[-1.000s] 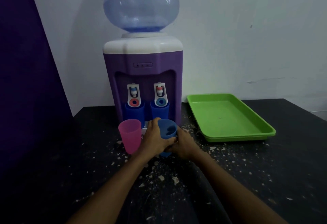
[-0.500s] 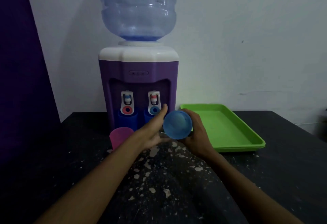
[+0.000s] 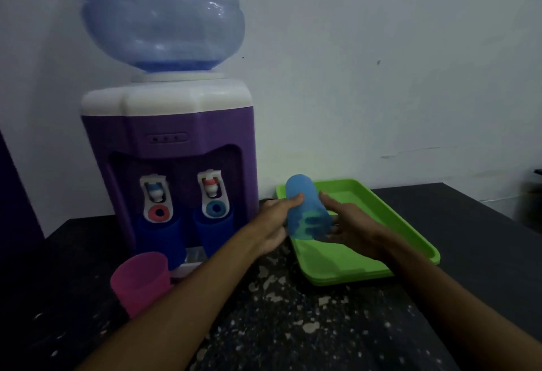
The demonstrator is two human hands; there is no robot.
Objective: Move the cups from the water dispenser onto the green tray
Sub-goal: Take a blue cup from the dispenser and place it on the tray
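A translucent blue cup (image 3: 305,209) is upside down, base up, over the near left part of the green tray (image 3: 381,209). My left hand (image 3: 274,221) presses its left side and my right hand (image 3: 350,225) holds its right side. Whether the cup's rim touches the tray I cannot tell. A pink cup (image 3: 140,282) stands upright on the table in front of the purple water dispenser (image 3: 167,171). Two dark blue cups (image 3: 159,235) (image 3: 214,231) sit under the dispenser's taps.
The dispenser carries a large blue water bottle (image 3: 158,12) and stands against the white wall. The dark table (image 3: 293,326) is speckled with pale flakes. A purple panel (image 3: 14,194) borders the left. The tray's far right half is bare.
Both hands carried the blue cup up from beside the pink cup, rightward over the tray, and turned it base up. The view moved closer and rightward.
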